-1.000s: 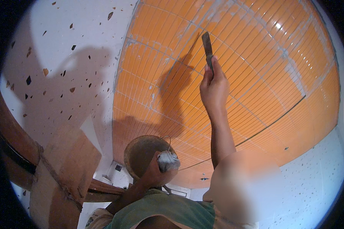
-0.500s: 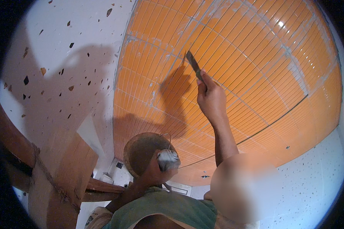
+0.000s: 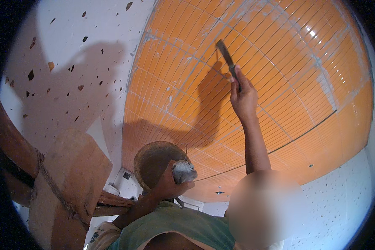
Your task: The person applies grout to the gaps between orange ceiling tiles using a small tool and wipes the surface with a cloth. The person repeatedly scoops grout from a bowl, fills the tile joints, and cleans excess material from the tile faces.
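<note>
My right hand [image 3: 244, 96] is raised in front of a wall of orange tiles [image 3: 271, 75] and grips a putty knife [image 3: 226, 54]. Its narrow dark blade points up and left, with the tip at or very near the tiles; contact I cannot tell. Lower down, my left hand [image 3: 171, 185] is closed round a grey-white lump [image 3: 183, 171], perhaps a rag or a wad of paste. Behind that hand is a round, worn bowl or bucket [image 3: 148, 150] with a thin wire handle; its contents are hard to make out. Pale grey smears and lines mark the tile joints.
On the left stands a white wall [image 3: 91, 29] with dark speckles. Wooden planks [image 3: 66, 179] bound with rope rise at the lower left. A speckled pale surface [image 3: 337, 191] lies at the lower right. Shadows of my arm fall across the tiles.
My right hand has moved up and to the right with the putty knife, and its shadow has shifted too. My left hand keeps its hold on the lump beside the bucket.
</note>
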`<state>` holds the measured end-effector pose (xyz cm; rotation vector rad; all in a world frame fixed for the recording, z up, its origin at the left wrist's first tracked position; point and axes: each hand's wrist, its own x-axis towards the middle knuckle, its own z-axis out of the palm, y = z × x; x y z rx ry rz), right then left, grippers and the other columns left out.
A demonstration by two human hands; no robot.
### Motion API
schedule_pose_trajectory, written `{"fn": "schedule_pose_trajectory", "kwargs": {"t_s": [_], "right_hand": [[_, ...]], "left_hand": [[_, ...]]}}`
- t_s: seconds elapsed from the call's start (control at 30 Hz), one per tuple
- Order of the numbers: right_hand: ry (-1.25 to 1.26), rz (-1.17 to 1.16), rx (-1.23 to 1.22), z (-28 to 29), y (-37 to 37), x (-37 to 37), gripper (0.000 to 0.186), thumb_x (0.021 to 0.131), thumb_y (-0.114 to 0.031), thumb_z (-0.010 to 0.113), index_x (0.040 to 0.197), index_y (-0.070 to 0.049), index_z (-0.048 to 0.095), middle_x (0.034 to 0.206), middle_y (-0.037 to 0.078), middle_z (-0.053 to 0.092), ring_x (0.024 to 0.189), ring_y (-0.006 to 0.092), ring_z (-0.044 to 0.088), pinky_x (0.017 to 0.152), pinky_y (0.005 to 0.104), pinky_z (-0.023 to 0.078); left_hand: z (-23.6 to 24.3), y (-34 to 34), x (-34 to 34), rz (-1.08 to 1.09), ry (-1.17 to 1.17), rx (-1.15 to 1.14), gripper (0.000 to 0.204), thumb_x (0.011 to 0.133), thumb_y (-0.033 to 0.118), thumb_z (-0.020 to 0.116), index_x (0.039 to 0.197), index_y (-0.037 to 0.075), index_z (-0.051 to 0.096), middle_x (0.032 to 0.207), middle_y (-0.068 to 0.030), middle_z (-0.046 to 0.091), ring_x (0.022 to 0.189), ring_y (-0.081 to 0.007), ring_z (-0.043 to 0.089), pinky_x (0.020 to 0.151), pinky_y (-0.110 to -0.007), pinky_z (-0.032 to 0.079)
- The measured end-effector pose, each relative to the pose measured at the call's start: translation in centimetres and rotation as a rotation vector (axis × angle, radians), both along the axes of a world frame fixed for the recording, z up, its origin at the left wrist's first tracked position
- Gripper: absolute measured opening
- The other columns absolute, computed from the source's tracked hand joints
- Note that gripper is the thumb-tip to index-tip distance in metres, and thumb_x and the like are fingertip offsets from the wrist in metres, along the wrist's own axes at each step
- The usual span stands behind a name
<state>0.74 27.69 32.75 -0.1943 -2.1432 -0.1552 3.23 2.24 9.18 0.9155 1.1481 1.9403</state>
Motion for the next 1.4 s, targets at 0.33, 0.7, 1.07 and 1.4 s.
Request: {"fn": "schedule_pose_trajectory", "kwargs": {"t_s": [0.33, 0.7, 1.07, 1.4], "right_hand": [[-0.206, 0.005, 0.046, -0.3, 0.8, 0.7, 0.036, 0.092, -0.016, 0.065, 0.129, -0.014, 0.062, 0.073, 0.016, 0.062, 0.061, 0.0306, 0.063, 0.055, 0.0414, 0.051], [-0.286, 0.002, 0.078, -0.7, 1.0, 1.2, 0.038, 0.093, -0.016, 0.064, 0.130, -0.014, 0.061, 0.071, 0.014, 0.060, 0.059, 0.0303, 0.061, 0.053, 0.0433, 0.049], [-0.228, -0.010, 0.026, -1.5, 0.8, 0.9, 0.039, 0.093, -0.016, 0.063, 0.132, -0.016, 0.059, 0.071, 0.015, 0.060, 0.060, 0.0304, 0.062, 0.054, 0.0431, 0.049], [-0.146, -0.068, -0.210, -6.6, -1.4, 1.2, 0.042, 0.094, -0.014, 0.063, 0.135, -0.008, 0.055, 0.078, 0.019, 0.064, 0.066, 0.0348, 0.065, 0.054, 0.0445, 0.050]], "left_hand": [[-0.4, 0.0, -0.2, -0.047, -0.050, -0.008, 0.067, 0.075, 0.022, 0.085, 0.123, 0.003, 0.042, 0.108, -0.0103, 0.059, 0.102, -0.0176, 0.058, 0.090, -0.037, 0.047], [-1.2, 0.3, -0.3, -0.009, 0.033, 0.009, 0.069, 0.075, 0.025, 0.085, 0.124, 0.002, 0.043, 0.109, -0.0110, 0.059, 0.102, -0.0184, 0.058, 0.091, -0.038, 0.047], [-0.2, 0.0, -0.2, -0.004, 0.034, 0.008, 0.071, 0.074, 0.024, 0.086, 0.124, 0.002, 0.041, 0.109, -0.0112, 0.059, 0.103, -0.0185, 0.059, 0.092, -0.037, 0.047], [-1.3, 0.4, -0.3, 0.043, 0.173, 0.034, 0.069, 0.075, 0.024, 0.086, 0.123, 0.001, 0.042, 0.108, -0.0105, 0.058, 0.103, -0.0183, 0.057, 0.091, -0.038, 0.046]]}}
